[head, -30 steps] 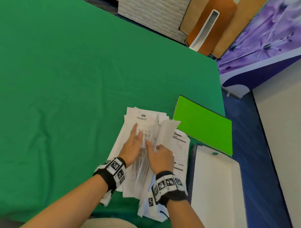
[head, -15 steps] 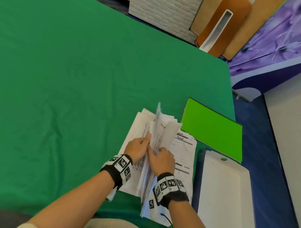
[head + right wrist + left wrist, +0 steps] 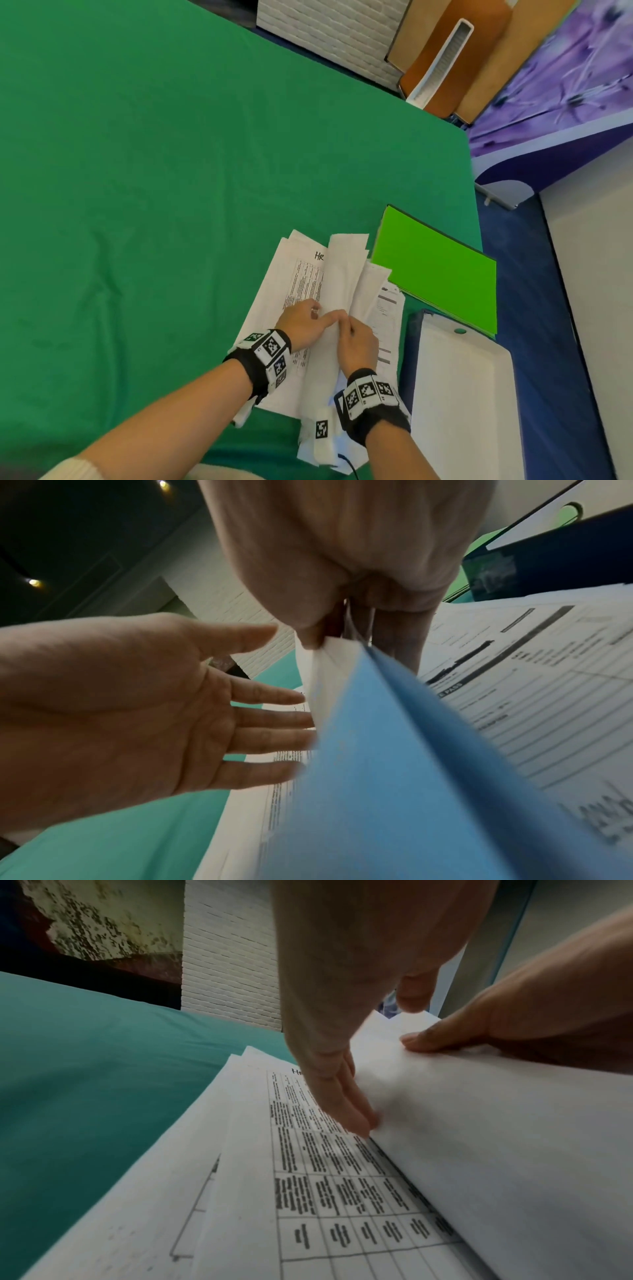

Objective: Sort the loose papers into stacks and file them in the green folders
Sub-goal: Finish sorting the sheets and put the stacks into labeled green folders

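Observation:
A spread pile of loose printed papers (image 3: 270,301) lies on the green cloth near the table's front right. My right hand (image 3: 346,325) pinches a bundle of lifted sheets (image 3: 342,274) between thumb and fingers (image 3: 394,642), turned blank side up and leaning right. My left hand (image 3: 310,317) is flat, its straight fingers (image 3: 346,1110) touching the table-printed sheet marked "HR" (image 3: 308,274) right at the bundle's lower edge. A closed bright green folder (image 3: 435,274) lies just right of the pile. A form sheet (image 3: 387,308) lies under the bundle.
A white lidded box (image 3: 462,404) with a green dot and a dark blue side sits at the front right, by the table's right edge. A white brick-patterned box (image 3: 325,34) and orange boards (image 3: 479,58) stand beyond the far edge. Bare green cloth (image 3: 137,171) stretches left.
The bundle that stood upright between both hands has tipped over to the right. My left hand has let go of it and flattened onto the HR sheet beneath.

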A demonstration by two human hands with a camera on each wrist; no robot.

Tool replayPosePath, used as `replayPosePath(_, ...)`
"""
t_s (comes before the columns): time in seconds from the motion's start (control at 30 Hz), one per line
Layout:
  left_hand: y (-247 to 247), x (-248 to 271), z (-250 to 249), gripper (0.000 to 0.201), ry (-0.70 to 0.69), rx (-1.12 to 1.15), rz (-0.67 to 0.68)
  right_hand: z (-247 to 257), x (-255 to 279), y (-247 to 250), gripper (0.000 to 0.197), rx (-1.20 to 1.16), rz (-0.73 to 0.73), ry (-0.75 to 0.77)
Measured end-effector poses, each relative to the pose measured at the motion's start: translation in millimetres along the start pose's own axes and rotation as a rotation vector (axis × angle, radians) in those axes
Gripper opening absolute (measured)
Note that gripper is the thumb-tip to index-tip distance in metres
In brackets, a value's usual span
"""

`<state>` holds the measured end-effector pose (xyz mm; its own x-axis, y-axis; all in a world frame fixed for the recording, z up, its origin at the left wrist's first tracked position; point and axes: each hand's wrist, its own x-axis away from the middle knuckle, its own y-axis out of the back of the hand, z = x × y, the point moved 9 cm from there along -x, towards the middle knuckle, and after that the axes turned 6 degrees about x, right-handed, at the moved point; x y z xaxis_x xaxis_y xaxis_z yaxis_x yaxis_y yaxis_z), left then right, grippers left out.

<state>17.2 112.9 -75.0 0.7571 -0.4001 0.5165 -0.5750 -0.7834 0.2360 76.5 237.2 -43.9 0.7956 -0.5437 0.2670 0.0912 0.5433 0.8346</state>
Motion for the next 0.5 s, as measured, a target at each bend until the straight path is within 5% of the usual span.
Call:
replayPosePath(0.23,1,2,0,0.078,0.088,0.072,-0.086,-12,-11,-11,0.041,-0.154,0.114,0.055)
replayPosePath(0.5,2,-8,9,0.077,0.086,0.142,-0.026,-18,-20,-17,0.027,-0.413,0.177,-0.038)
